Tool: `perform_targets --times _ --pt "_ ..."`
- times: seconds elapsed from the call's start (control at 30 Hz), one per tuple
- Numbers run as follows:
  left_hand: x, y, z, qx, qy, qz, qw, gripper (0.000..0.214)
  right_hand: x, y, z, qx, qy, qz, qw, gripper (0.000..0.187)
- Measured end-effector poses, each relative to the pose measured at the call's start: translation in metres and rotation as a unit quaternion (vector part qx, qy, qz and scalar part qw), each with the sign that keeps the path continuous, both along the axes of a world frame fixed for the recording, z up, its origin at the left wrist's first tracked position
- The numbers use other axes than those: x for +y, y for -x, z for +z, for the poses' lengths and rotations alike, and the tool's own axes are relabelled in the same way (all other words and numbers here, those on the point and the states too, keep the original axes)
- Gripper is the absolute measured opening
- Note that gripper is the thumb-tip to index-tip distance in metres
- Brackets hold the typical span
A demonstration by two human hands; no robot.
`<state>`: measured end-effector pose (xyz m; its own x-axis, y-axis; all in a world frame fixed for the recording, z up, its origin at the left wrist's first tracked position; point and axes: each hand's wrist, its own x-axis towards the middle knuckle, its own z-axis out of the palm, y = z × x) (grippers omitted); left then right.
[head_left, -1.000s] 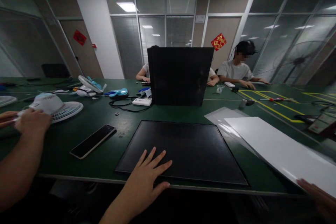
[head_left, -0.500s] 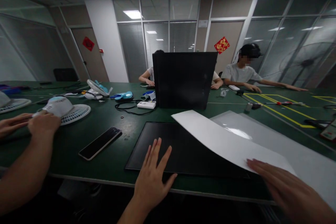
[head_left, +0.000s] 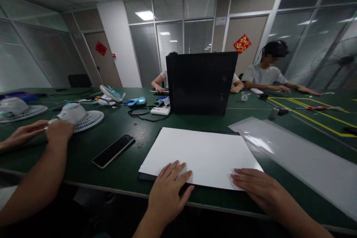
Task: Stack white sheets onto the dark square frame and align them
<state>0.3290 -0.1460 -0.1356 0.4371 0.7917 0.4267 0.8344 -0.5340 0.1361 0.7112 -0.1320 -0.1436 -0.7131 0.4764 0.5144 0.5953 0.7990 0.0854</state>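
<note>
A white sheet [head_left: 203, 152] lies over a flat black panel [head_left: 147, 176], whose dark edge shows along the left front and the back. My left hand [head_left: 171, 187] rests on the sheet's front edge, fingers spread and holding nothing. At the front right corner, my right hand [head_left: 258, 187] lies flat on the sheet with its fingers stretched out. Right of the panel is a stack of glossy translucent sheets [head_left: 295, 163], one corner close to the white sheet. A phone [head_left: 113, 151] lies on the table to the left.
Behind the sheet stands a large black box-like panel [head_left: 202, 83]. A white power block [head_left: 160, 111] with a black cable sits beside it. At left, a co-worker's hands [head_left: 60, 130] work on a white fan part [head_left: 89, 119]. Other people sit across the green table [head_left: 122, 178].
The white sheet, raised at an angle before, now lies flat over the black panel. My right hand has moved left onto it, and my left hand now touches the sheet.
</note>
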Motion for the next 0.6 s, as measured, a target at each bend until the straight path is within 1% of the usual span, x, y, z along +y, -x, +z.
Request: perform_targets --times 0.1,0.2,0.27,0.47,0.6 --pt "0.001 -0.001 -0.002 -0.001 -0.009 0.0 1.0 0.038 -0.013 -0.004 0.008 -0.001 0.014 -0.008 1.0 0.036" --pt "0.002 -0.001 -0.002 0.002 -0.017 -0.001 1.0 0.041 -0.028 -0.009 0.013 0.003 0.036 -0.02 0.999 0.038" --pt "0.003 0.0 -0.003 0.002 -0.019 -0.006 1.0 0.042 -0.033 -0.013 0.013 0.019 0.034 -0.032 0.999 0.036" --pt "0.003 0.002 -0.005 0.001 -0.031 -0.02 0.999 0.04 -0.029 -0.022 0.007 0.071 -0.003 -0.099 0.993 0.026" --pt "0.003 0.002 -0.006 0.002 -0.044 -0.027 0.999 0.039 -0.026 -0.018 0.007 0.054 0.014 -0.133 0.989 0.03"
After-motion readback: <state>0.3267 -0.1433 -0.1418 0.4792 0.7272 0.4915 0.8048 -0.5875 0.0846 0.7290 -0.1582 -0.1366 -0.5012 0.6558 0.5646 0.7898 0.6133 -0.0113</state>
